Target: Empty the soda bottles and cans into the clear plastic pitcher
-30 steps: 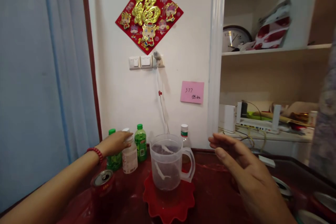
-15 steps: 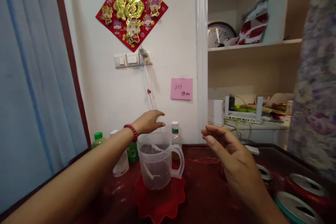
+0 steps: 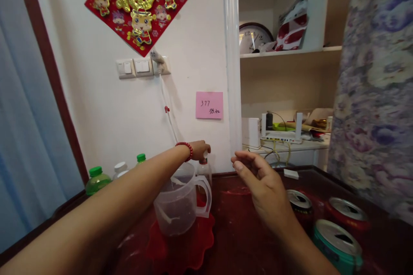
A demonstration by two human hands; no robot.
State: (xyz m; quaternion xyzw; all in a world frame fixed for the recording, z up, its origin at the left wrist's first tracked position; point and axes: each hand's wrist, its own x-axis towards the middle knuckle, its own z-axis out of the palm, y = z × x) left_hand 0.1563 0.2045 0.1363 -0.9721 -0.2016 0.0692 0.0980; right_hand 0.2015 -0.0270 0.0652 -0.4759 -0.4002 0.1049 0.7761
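Note:
My left hand (image 3: 200, 149), with a red bead bracelet at its wrist, is closed on the white-capped top of a clear bottle (image 3: 205, 174) behind the jug. The bottle's lower part is hidden by the jug handle. Below my left forearm, a translucent plastic jug (image 3: 177, 212) sits on a red mat with a wavy edge (image 3: 201, 242); pale streaks show on the jug. My right hand (image 3: 258, 178) hovers over the table right of the jug, fingers slightly bent and apart from the thumb, holding nothing.
Opened cans stand at the right: a black one (image 3: 300, 204), a red one (image 3: 346, 212) and a teal one (image 3: 337, 245). Bottles with a green cap (image 3: 96, 172) and a white cap (image 3: 120, 167) stand left, partly behind my forearm. A white router (image 3: 282, 135) sits on the shelf.
My left hand has moved right from above the jug and closed on the bottle's top. The view has shifted right; my right hand keeps its open pose.

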